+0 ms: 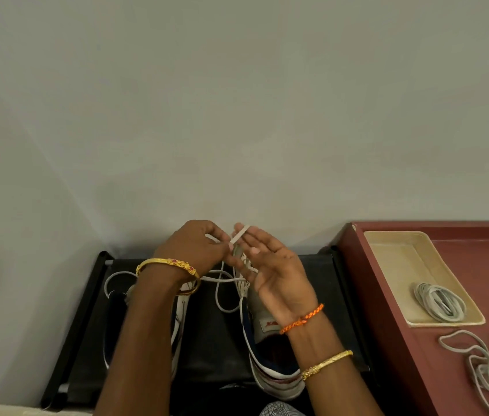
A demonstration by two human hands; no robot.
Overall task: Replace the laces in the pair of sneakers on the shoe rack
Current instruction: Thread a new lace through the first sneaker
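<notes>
Above the right sneaker (270, 349), our left hand (195, 250) pinches its lace (238, 234), right hand (270, 265) released; a coiled lace (438, 301) waits, so lacing seems unfinished.

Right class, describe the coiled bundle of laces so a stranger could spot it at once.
Find the dark red table right of the black shoe rack. On it sits a cream tray; the coiled laces lie inside, neatly looped, unlike the loose laces tangled on the bare table.

Black shoe rack (321, 283): two white sneakers (270, 376). Red table (387, 310) beside: cream tray (399, 265), loose laces (483, 364)
</notes>
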